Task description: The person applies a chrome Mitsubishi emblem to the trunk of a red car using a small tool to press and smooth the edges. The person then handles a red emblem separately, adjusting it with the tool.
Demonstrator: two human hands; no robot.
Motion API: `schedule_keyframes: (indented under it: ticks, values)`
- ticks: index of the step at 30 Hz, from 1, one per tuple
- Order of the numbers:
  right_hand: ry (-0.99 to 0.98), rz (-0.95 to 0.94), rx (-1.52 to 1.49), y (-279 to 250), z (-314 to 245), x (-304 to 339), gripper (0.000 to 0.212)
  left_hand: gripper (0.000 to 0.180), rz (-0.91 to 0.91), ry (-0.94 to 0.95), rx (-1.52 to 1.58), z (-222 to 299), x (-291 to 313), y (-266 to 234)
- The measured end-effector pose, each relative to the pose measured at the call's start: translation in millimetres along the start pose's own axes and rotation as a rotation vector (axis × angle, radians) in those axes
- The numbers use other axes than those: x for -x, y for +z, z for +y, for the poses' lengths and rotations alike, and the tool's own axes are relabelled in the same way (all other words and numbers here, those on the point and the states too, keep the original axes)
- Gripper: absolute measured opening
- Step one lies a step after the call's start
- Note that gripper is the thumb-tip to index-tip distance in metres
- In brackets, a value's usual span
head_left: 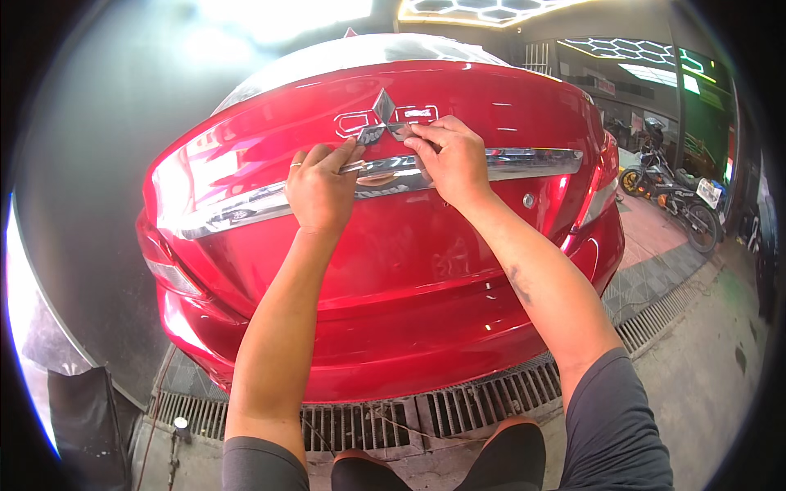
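Observation:
A chrome car emblem (pixel 383 108) made of three diamond shapes stands upright at the middle of the red trunk lid (pixel 393 262), just above a chrome trim strip (pixel 532 159). My left hand (pixel 319 186) pinches the emblem's lower left tip, with a ring on one finger. My right hand (pixel 453 159) grips the lower right tip between thumb and fingers. Whether the emblem lies fully flat on the paint cannot be made out. Part of the trim strip is hidden behind both hands.
Below the bumper (pixel 393 376) runs a metal floor grate (pixel 483 397). A parked motorcycle (pixel 675 192) stands at the right, near a glass front. A dark wall (pixel 90 270) rises close on the left. A thin upright stand (pixel 176 442) is at the lower left.

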State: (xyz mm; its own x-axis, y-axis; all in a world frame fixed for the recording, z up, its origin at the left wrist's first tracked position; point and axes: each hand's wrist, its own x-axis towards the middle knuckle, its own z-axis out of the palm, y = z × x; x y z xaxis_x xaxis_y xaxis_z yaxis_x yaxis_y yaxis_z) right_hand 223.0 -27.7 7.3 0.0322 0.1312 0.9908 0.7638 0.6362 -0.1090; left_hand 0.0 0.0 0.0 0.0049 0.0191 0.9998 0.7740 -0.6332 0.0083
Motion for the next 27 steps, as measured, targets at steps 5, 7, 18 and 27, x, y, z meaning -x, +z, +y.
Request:
schedule_keyframes:
  ticks: [5,7,18,27]
  values:
    - [0.016,0.012,-0.014,-0.3,-2.0,-1.7,0.023,0.024,-0.036,-0.031,0.036,-1.3,-4.0,-3.8]
    - [-0.003,0.017,-0.028,4.1,5.7,0.5,0.024,0.023,-0.067,0.017,0.002,-5.0,-3.6,-5.2]
    - [-0.223,0.041,0.171,-1.1,18.5,-6.1,0.022,0.031,-0.168,0.063,-0.061,-20.0,-19.2,-9.6]
    - [-0.202,0.054,0.179,0.6,5.0,-5.3,0.019,0.028,-0.343,-0.091,-0.117,-9.7,-34.2,-21.2]
